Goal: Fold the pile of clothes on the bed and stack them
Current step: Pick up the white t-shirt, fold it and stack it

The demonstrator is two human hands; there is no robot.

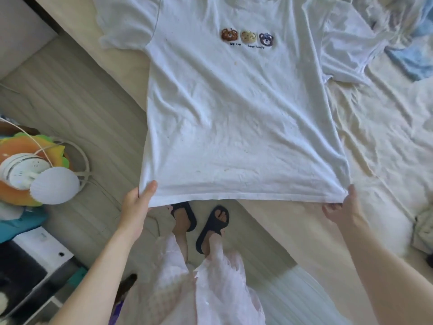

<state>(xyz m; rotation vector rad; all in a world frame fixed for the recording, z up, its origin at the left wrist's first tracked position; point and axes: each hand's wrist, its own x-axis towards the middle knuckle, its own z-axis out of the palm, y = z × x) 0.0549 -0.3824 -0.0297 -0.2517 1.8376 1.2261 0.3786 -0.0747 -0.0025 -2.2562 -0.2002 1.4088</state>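
- Leftmost, sitting on the pale wood floor (70,95): a small white fan (35,174) with an orange and green flower-shaped rim, and below it a white and black box (35,254).
- Pinching the lower left hem corner of the white T-shirt (234,118): left hand (137,205), thumb pressed on top of the cloth, fingers curled underneath.
- Lying face up and spread flat over the corner of the cream bed (386,148), hem hanging past the bed's edge: that T-shirt, showing three bear faces (247,36) with small lettering under them.
- Standing on the floor under the hem: two feet in dark sandals (212,227), beside pale pink clothing (218,285).
- Gripping the lower right hem corner: right hand (343,207), fingers curled round the cloth.
- Lying crumpled at the far right on the bed: a blue garment (414,59) and white clothes (384,19).
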